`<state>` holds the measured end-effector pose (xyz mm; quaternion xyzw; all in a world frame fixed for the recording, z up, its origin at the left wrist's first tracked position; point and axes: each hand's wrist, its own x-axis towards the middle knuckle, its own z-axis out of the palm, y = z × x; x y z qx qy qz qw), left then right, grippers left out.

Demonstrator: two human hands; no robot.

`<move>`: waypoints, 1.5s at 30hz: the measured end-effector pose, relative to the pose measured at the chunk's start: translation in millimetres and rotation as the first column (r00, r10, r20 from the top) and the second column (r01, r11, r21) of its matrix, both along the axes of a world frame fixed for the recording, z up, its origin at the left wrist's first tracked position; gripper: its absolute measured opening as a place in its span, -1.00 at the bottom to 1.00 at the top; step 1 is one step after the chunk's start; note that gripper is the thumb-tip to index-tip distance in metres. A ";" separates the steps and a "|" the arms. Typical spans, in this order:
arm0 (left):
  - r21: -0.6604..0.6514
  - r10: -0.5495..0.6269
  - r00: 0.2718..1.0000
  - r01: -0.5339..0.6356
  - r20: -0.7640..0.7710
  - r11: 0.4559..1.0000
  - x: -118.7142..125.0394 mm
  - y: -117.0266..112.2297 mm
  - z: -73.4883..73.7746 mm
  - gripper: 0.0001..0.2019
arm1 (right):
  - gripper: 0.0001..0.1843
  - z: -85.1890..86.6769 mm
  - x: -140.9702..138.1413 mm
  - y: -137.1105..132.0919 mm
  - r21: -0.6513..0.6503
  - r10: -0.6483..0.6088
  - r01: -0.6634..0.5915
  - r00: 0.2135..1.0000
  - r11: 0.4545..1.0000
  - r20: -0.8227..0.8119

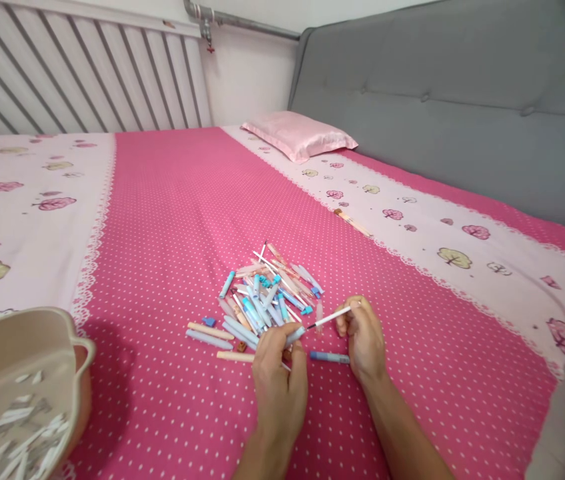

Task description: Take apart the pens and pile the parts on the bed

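Note:
My left hand (278, 363) is closed around a pale blue pen barrel (295, 335), its end facing right. Between the fingertips of my right hand (364, 337) is a thin white pen refill (332, 316). The refill's dark tip is right at the barrel's end; whether it is inside I cannot tell. Just beyond my hands lies a loose pile of pen barrels (257, 313), refills and small blue caps. A blue pen (330, 357) rests on the sheet between my hands. Near my left wrist is a cream barrel (235, 357), partly hidden by that hand.
A beige basin (75, 347) with several small white pieces inside stands at the left. Some cream-coloured pens (353, 223) lie farther back on the pink dotted bedsheet (177, 220). Beyond are a pink pillow (298, 133), a grey headboard (442, 100) and a white radiator (82, 73).

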<state>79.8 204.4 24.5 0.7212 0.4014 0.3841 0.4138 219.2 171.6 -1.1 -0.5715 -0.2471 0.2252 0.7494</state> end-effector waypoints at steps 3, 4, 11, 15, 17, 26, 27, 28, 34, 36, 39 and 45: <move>0.013 -0.008 1.000 0.008 -0.006 1.000 -0.1 -0.5 1.5 -0.80 | -0.73 -1.1 -0.2 -0.2 0.008 -0.002 0.002 1.000 1.000 -0.012; 0.018 -0.010 1.000 0.010 -0.006 1.000 0.0 -0.7 2.1 -0.80 | -0.73 -1.6 -0.2 -0.1 0.010 -0.007 0.007 1.000 1.000 -0.014; 0.061 0.002 1.000 -0.002 0.005 0.998 0.3 0.0 4.4 -0.79 | -0.76 -4.3 1.5 0.6 0.029 -0.084 0.084 0.996 0.996 -0.004; 0.143 -0.001 1.000 0.003 -0.016 0.990 0.0 0.5 4.3 -0.78 | -0.75 -3.0 0.1 -0.1 -0.001 -0.075 0.075 0.997 0.997 0.038; 0.207 -0.002 0.999 0.012 -0.045 0.978 -0.1 0.9 3.4 -0.78 | -0.75 -1.3 -1.4 -1.0 -0.008 -0.089 0.090 0.994 0.996 0.070; 0.297 -0.035 0.981 0.091 -0.189 0.950 0.6 2.0 -1.3 -0.74 | -0.71 4.6 -5.3 -3.2 -0.083 -0.089 0.101 0.987 0.991 0.131; 0.296 -0.036 0.980 0.094 -0.197 0.951 0.6 2.0 -1.7 -0.74 | -0.67 5.0 -5.3 -3.2 -0.096 -0.091 0.104 0.987 0.990 0.131; 0.296 -0.035 0.978 0.096 -0.205 0.950 0.7 1.9 -2.0 -0.74 | -0.64 5.5 -5.2 -3.2 -0.108 -0.093 0.107 0.987 0.988 0.133; 0.277 -0.039 0.974 0.103 -0.225 0.955 0.8 2.1 -3.8 -0.73 | -0.57 5.7 -5.1 -4.3 -0.124 -0.078 0.097 0.986 0.988 0.148; 0.256 -0.053 0.974 0.110 -0.220 0.960 1.1 2.0 -3.9 -0.73 | -0.56 4.9 -5.3 -4.9 -0.120 -0.043 0.064 0.985 0.991 0.167; 0.223 -0.106 0.970 0.155 -0.218 0.962 2.0 1.6 -3.8 -0.72 | -0.56 4.8 -6.8 -5.7 -0.146 0.079 -0.046 0.970 0.988 0.230; 0.180 -0.159 0.967 0.196 -0.200 0.964 3.4 0.9 -3.8 -0.67 | -0.61 9.2 -12.4 -7.0 -0.294 0.316 -0.188 0.815 0.937 0.485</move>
